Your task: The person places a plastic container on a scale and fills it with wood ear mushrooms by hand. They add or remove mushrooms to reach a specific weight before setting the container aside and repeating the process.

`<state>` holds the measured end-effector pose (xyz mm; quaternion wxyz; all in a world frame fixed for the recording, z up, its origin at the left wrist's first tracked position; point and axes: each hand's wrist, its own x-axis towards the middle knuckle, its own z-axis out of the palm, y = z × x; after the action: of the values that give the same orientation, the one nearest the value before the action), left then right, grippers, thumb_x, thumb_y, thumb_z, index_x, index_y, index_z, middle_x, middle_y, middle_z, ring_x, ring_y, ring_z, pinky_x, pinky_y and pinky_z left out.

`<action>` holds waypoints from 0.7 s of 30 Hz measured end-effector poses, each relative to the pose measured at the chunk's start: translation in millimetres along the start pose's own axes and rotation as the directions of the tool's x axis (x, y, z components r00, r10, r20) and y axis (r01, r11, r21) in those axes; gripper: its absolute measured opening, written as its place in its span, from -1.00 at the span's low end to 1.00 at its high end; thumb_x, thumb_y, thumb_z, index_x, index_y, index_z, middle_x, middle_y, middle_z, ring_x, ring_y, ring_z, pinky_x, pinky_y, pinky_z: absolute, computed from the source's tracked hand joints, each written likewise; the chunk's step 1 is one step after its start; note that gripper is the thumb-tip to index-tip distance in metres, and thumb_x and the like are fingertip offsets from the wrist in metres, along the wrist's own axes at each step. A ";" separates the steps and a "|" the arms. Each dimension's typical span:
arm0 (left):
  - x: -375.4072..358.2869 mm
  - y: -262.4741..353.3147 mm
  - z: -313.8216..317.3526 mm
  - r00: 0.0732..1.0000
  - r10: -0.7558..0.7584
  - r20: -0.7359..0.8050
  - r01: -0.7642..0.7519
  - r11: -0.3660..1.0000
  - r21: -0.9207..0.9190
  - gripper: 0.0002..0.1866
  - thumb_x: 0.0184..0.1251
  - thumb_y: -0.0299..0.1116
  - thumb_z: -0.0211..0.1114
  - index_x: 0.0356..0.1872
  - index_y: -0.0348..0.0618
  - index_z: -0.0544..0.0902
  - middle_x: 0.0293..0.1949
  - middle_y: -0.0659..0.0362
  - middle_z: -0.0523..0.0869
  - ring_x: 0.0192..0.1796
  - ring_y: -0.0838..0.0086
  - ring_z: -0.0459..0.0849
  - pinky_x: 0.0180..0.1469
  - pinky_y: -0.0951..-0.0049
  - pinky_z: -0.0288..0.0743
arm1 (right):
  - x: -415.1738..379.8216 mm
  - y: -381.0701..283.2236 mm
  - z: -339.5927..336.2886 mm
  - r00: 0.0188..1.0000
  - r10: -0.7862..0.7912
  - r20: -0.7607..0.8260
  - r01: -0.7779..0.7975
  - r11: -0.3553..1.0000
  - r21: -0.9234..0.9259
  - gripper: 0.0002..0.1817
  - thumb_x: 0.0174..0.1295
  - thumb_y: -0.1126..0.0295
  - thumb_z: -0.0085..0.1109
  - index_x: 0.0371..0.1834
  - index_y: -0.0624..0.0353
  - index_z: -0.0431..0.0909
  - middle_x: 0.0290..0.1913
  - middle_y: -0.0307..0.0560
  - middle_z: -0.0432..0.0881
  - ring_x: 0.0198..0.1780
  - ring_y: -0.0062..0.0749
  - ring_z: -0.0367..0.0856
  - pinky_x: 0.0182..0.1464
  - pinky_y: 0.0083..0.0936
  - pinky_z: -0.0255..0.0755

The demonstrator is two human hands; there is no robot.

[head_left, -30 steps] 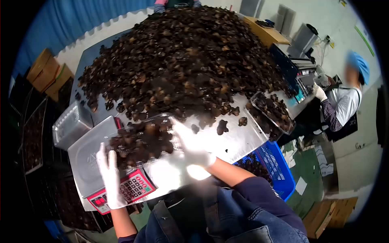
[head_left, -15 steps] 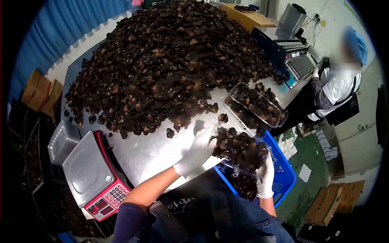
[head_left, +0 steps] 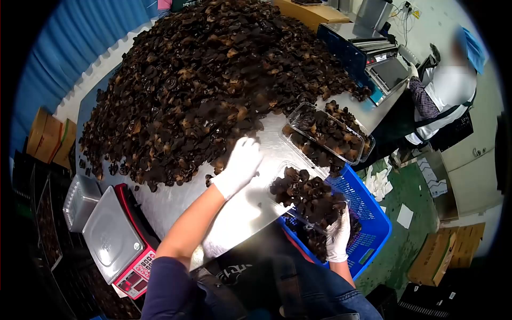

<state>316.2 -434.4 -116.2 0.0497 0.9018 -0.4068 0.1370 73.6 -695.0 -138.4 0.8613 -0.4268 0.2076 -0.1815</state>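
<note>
My right hand, in a white glove, grips the near right end of a clear plastic tray. Dark brown wood ear mushrooms are heaped in this tray, which is tilted over the corner of a blue basket. At the near edge of a large mushroom pile is my left hand, gloved too. Its fingers are curled together, and whatever they hold is hidden. Beyond the held tray, two more filled clear trays overlap each other on the metal table.
A red and silver scale stands at the left beside stacked empty trays. Another person works by a machine at the right. More mushrooms lie inside the basket. Cardboard boxes sit on the green floor.
My left hand has moved from the tray's mushrooms leftward and up to the pile's edge. My right hand still holds the tray. The whole view has shifted slightly.
</note>
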 end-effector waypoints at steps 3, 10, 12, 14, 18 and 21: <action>-23.4 2.9 -30.6 0.998 -0.060 0.037 0.057 0.994 0.090 -0.86 0.14 -0.44 0.18 -0.31 -0.20 0.66 -0.15 0.05 0.64 0.21 0.12 0.50 0.36 0.12 0.25 | 6.9 9.8 21.3 0.999 0.033 -0.039 -0.031 0.998 0.047 -0.55 0.53 0.10 -0.04 0.36 0.04 0.42 0.32 -0.22 0.51 0.34 -0.32 0.46 0.36 -0.16 0.37; -44.7 85.7 -58.1 0.737 -0.374 0.563 0.660 0.216 -0.719 -0.45 0.34 -0.29 0.35 0.23 -0.38 0.39 -0.14 0.02 0.67 -0.08 0.39 0.66 -0.07 0.38 0.55 | 22.2 47.0 39.6 0.995 -0.035 -0.095 0.044 0.994 0.100 -0.51 0.58 0.27 -0.16 0.52 0.11 0.24 0.27 -0.27 0.49 -0.07 -0.72 0.49 -0.10 -0.73 0.39; -28.8 89.9 -48.4 0.698 -0.377 0.608 0.687 0.115 -0.717 -0.44 0.33 -0.29 0.37 0.23 -0.38 0.40 -0.13 0.03 0.67 -0.08 0.41 0.65 -0.07 0.40 0.55 | 26.9 46.7 42.2 0.995 -0.050 -0.089 0.059 0.993 0.102 -0.51 0.58 0.27 -0.16 0.52 0.11 0.24 0.26 -0.27 0.50 -0.07 -0.72 0.49 -0.10 -0.73 0.39; -23.5 89.2 -22.4 0.696 -0.344 0.631 0.660 -0.040 -0.750 -0.43 0.31 -0.25 0.39 0.21 -0.38 0.41 -0.10 0.05 0.67 -0.12 0.45 0.64 -0.08 0.43 0.55 | 32.8 43.9 41.9 0.996 -0.046 -0.076 0.053 0.994 0.092 -0.53 0.58 0.28 -0.18 0.50 0.12 0.26 0.27 -0.24 0.50 -0.01 -0.68 0.50 -0.08 -0.71 0.41; -2.0 95.8 -7.7 0.709 -0.394 0.585 0.628 -0.026 -0.778 -0.49 0.31 -0.27 0.36 0.17 -0.37 0.46 -0.17 0.09 0.70 -0.17 0.46 0.67 -0.16 0.46 0.57 | 59.7 42.5 31.8 0.988 -0.123 -0.096 0.128 0.990 0.052 -0.55 0.58 0.26 -0.23 0.46 0.11 0.30 0.27 -0.20 0.50 0.14 -0.47 0.52 0.06 -0.54 0.45; 21.8 97.7 32.5 0.677 -0.408 0.612 0.709 0.141 -0.691 -0.30 0.31 -0.28 0.27 0.41 -0.30 0.22 0.04 -0.06 0.68 0.08 0.13 0.63 0.19 0.20 0.47 | 76.4 34.8 32.2 0.982 -0.109 -0.153 0.118 0.992 0.053 -0.57 0.57 0.13 -0.17 0.34 0.09 0.42 0.29 -0.18 0.54 0.26 -0.33 0.53 0.22 -0.23 0.46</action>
<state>263.7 -521.5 -143.1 0.5155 0.8149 -0.0429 -0.2617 159.6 -691.4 -164.4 0.8443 -0.3962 0.2412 -0.2684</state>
